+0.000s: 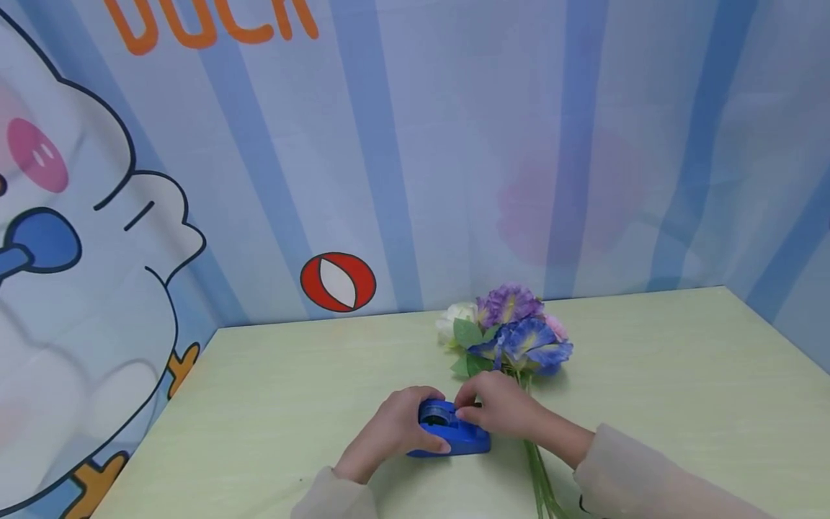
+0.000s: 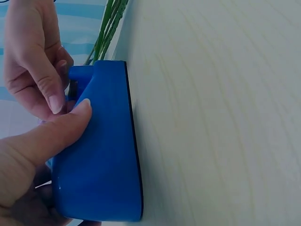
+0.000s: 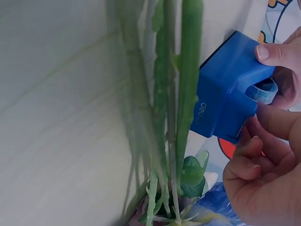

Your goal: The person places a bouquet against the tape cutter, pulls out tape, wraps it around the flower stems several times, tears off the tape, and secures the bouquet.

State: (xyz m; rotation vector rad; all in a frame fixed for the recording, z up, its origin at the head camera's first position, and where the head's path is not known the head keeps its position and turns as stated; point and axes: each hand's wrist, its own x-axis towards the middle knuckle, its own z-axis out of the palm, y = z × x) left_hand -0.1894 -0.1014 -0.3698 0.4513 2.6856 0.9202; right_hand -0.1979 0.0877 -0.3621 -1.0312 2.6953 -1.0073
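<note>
A blue tape dispenser (image 1: 462, 440) stands on the table, a roll of clear tape (image 1: 433, 414) in its hollow. Around its rear part my left hand (image 1: 397, 427) holds it, thumb on the near side (image 2: 101, 155) and the other fingers on the far side. At the dispenser's front end, my right hand (image 1: 502, 405) pinches with thumb and index finger by the cutter edge, at the tape's end; the clear tape itself hardly shows there. Green flower stems (image 3: 171, 94) run under my right forearm, beside the dispenser.
A bunch of artificial flowers (image 1: 528, 342), purple, blue, white and pink, lies to the right with its stems towards me. The pale green table (image 1: 311, 389) ends at a cloth backdrop (image 1: 454, 144) printed with stripes and a cartoon duck.
</note>
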